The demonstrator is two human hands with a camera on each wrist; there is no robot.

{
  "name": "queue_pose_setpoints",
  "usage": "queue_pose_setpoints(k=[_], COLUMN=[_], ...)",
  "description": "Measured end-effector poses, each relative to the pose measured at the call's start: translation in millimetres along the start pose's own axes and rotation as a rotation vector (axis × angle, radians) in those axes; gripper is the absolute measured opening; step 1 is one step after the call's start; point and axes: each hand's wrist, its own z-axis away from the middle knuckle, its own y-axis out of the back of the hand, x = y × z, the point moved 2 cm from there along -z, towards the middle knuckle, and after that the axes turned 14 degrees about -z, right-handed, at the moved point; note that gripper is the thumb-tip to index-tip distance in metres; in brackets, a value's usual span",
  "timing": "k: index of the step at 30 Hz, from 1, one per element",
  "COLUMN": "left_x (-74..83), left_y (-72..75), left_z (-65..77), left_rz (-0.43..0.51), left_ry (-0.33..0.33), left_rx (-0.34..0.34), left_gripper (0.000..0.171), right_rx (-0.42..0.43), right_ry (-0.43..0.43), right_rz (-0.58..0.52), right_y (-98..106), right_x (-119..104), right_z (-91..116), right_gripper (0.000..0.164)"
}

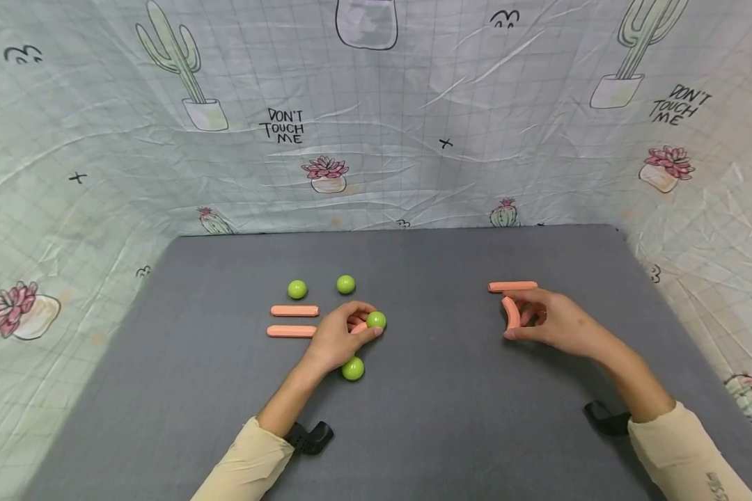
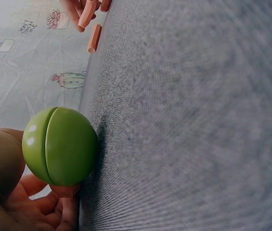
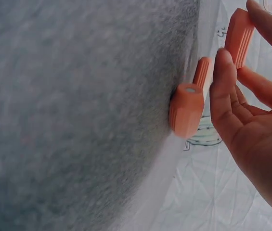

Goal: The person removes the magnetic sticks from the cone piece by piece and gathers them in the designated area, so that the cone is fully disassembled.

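My left hand (image 1: pixel 345 332) pinches a green ball (image 1: pixel 376 320) between thumb and fingers. An orange rod (image 1: pixel 359 327) lies against that ball, partly covered by the fingers. Below the wrist rests another green ball (image 1: pixel 353 369); a large green ball (image 2: pixel 61 147) hides part of the hand in the left wrist view. Over on the right, my right hand (image 1: pixel 558 321) pinches a short curved orange rod (image 1: pixel 512 313) by its ends. Beyond it lies a straight orange rod (image 1: pixel 512 286). The right wrist view adds a thicker-looking orange rod (image 3: pixel 186 111) on the table, seen end-on.
Two straight orange rods, an upper one (image 1: pixel 294 310) and a lower one (image 1: pixel 290 331), lie left of the left hand. Two green balls, one (image 1: pixel 297 289) and its neighbour (image 1: pixel 345 284), sit behind them. A printed cloth (image 1: pixel 376 132) hangs around the grey table (image 1: pixel 439 417).
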Motion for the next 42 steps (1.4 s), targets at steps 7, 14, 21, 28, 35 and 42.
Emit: queue_pose_setpoints(k=[7,14,21,28,35,42], left_x=[1.4,-0.1,0.3,0.8,1.2,0.5], left_y=[0.7,0.9,1.2,1.3,1.4,1.6], left_z=[-0.7,0.8,0.0,-0.6,-0.6,0.0], left_rz=[-0.011,0.003,0.01,0.019,0.021,0.013], left_ry=[-0.004,0.008,0.01,0.013,0.016,0.006], left_rx=[-0.004,-0.005,-0.005,-0.01,-0.017,-0.01], left_gripper=[0.033,0.034,0.034,0.034,0.034,0.033], right_rx=[0.026,0.048,0.065,0.001,-0.016,0.003], right_ry=[0.019,-0.054,-0.113,-0.126,-0.092,-0.066], right_rz=[0.032,0.104,0.155,0.265,0.333,0.301], right_y=[4,6,11,11,8,8], right_x=[3,6,4,6,8,8], right_z=[7,7,11,11,10,9], right_gripper=[0.071,0.06,0.053,0.07,0.068,0.051])
